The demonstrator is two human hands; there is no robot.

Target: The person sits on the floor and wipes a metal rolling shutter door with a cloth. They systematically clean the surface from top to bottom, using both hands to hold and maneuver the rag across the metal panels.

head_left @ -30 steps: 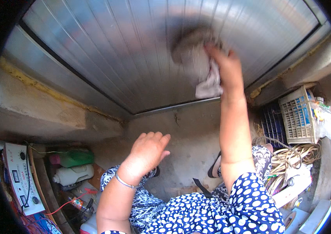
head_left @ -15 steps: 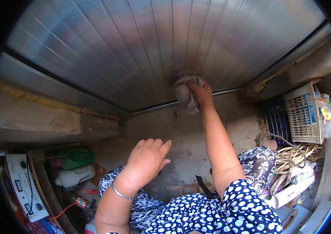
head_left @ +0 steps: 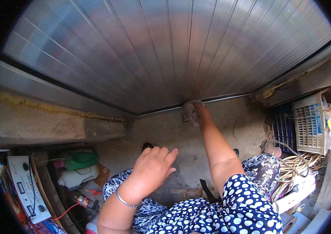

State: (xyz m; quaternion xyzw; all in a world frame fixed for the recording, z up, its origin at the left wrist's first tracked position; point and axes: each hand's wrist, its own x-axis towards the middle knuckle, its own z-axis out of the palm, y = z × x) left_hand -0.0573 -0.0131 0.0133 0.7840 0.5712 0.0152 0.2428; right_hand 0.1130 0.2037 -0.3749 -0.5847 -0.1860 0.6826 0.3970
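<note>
A greyish cloth (head_left: 190,113) is bunched in my right hand (head_left: 200,109), whose arm reaches far forward. The cloth lies against the bottom edge of a ribbed metal door panel (head_left: 165,66), just above the concrete floor (head_left: 161,128). My left hand (head_left: 153,167), with a silver bangle (head_left: 124,198) at its wrist, hovers over my left knee. It touches nothing; its fingers are loosely curved and the thumb stands apart.
At left lie a white control box (head_left: 28,189) with knobs, a green bottle (head_left: 80,160) and a white jug (head_left: 79,176). A plastic crate (head_left: 309,124), a coil of pale cable (head_left: 290,171) and a white cylinder (head_left: 290,201) sit at right. Concrete ledges (head_left: 48,121) flank the door.
My right hand has moved the cloth down the panel to its bottom edge. The view has shifted slightly, and my left hand stays in about the same place.
</note>
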